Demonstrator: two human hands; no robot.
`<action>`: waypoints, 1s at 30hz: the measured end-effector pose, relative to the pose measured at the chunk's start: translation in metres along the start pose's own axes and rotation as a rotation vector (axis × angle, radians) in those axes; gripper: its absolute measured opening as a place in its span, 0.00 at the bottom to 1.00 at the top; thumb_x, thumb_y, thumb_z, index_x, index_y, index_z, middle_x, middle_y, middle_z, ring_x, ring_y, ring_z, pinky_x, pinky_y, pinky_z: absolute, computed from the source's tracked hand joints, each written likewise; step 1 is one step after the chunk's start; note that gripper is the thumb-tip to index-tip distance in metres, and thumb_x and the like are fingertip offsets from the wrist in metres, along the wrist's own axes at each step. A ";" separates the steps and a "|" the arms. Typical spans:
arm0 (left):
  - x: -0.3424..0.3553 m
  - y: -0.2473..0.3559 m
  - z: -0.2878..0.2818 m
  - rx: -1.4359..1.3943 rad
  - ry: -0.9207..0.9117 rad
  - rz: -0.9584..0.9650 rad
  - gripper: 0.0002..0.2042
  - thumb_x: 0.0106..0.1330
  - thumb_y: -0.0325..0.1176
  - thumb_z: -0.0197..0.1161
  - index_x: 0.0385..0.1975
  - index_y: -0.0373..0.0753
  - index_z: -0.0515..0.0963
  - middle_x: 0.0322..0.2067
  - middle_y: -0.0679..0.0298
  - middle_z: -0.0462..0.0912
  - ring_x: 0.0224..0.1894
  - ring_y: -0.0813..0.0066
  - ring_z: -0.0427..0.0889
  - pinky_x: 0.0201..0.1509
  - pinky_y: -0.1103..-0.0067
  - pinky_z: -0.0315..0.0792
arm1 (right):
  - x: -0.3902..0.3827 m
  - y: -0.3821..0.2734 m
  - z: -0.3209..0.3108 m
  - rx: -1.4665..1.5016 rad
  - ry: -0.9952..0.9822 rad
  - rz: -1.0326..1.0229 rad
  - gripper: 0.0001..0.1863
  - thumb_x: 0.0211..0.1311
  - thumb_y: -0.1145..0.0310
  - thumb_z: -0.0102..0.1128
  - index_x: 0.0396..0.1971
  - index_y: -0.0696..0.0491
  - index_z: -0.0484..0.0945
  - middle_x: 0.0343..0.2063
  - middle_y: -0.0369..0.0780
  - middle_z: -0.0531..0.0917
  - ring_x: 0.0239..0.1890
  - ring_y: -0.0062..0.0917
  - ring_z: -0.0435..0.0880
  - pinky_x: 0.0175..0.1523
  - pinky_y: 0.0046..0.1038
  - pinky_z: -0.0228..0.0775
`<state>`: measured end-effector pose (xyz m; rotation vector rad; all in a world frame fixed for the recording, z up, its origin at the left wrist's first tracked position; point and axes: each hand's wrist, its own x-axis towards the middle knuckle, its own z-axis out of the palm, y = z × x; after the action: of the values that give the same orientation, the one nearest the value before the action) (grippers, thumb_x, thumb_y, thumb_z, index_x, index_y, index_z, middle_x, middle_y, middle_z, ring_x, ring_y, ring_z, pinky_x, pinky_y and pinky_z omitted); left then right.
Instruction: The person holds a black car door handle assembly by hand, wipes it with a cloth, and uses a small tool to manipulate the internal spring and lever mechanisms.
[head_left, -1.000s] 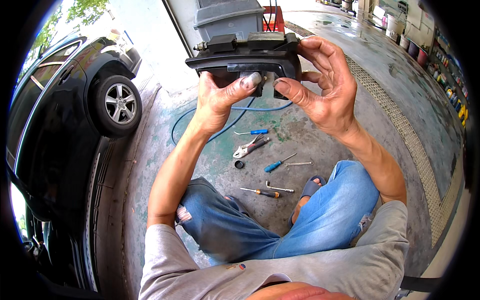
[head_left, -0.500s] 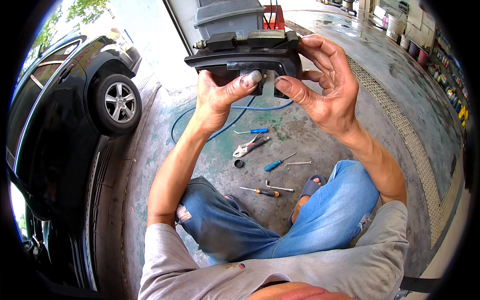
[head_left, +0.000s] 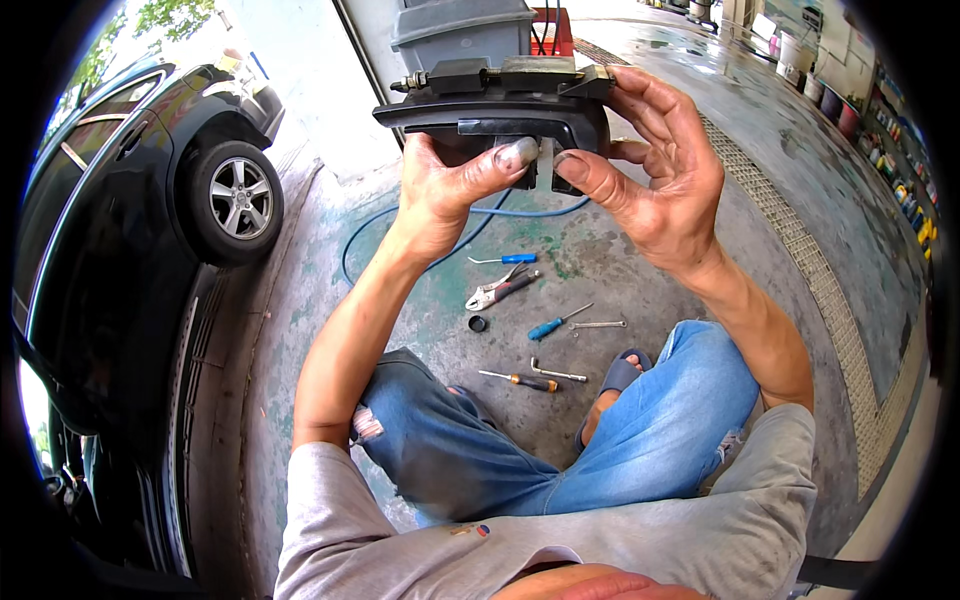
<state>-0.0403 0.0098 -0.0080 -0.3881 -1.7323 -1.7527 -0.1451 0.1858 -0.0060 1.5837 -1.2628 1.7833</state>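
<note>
A long black mechanical part (head_left: 430, 115) is held up in front of me, level and above the floor. Along its top run dark blocks and a rod with a metal threaded end at the left; I cannot tell exactly what part it is. My left hand (head_left: 440, 195) grips it from below, its blackened thumb pressed on the near side. At the right end, my right hand (head_left: 660, 190) has its fingers around the top corner and its thumb against the lower edge. Both thumbs lie beside a slot in the underside. Most left fingers are hidden behind the part.
Before my crossed legs lie locking pliers (head_left: 500, 288), a blue screwdriver (head_left: 548, 328), a hooked pick (head_left: 517, 259), an orange-black screwdriver (head_left: 530, 382), a wrench (head_left: 600, 324), an angled socket wrench (head_left: 558, 373) and a black cap (head_left: 477, 324). A black car (head_left: 120, 250) stands left. A blue hose (head_left: 358, 240) crosses the floor.
Both hands and the black part have shifted very slightly to the right, with the grip unchanged. Tools on the floor have stayed put.
</note>
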 end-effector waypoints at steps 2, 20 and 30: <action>0.000 -0.001 0.000 -0.015 0.014 -0.005 0.27 0.52 0.39 0.77 0.48 0.30 0.76 0.41 0.59 0.84 0.41 0.73 0.84 0.50 0.76 0.79 | 0.000 0.001 -0.001 -0.002 -0.002 -0.004 0.39 0.48 0.64 0.80 0.57 0.62 0.69 0.52 0.48 0.79 0.56 0.35 0.81 0.45 0.30 0.85; 0.000 -0.002 0.001 0.000 0.013 -0.004 0.25 0.54 0.39 0.76 0.48 0.31 0.77 0.41 0.60 0.84 0.41 0.74 0.84 0.49 0.76 0.79 | 0.002 0.000 0.001 -0.023 0.003 -0.025 0.38 0.49 0.64 0.80 0.57 0.61 0.69 0.49 0.49 0.81 0.52 0.33 0.83 0.43 0.29 0.86; 0.000 -0.003 0.003 0.008 0.020 0.004 0.25 0.53 0.40 0.76 0.47 0.31 0.79 0.40 0.61 0.85 0.40 0.75 0.83 0.48 0.76 0.78 | 0.002 0.002 -0.001 -0.005 -0.005 -0.004 0.38 0.49 0.63 0.80 0.57 0.61 0.69 0.46 0.49 0.83 0.49 0.32 0.85 0.44 0.29 0.85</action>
<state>-0.0429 0.0129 -0.0099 -0.3697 -1.7223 -1.7408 -0.1472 0.1852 -0.0051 1.5877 -1.2649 1.7740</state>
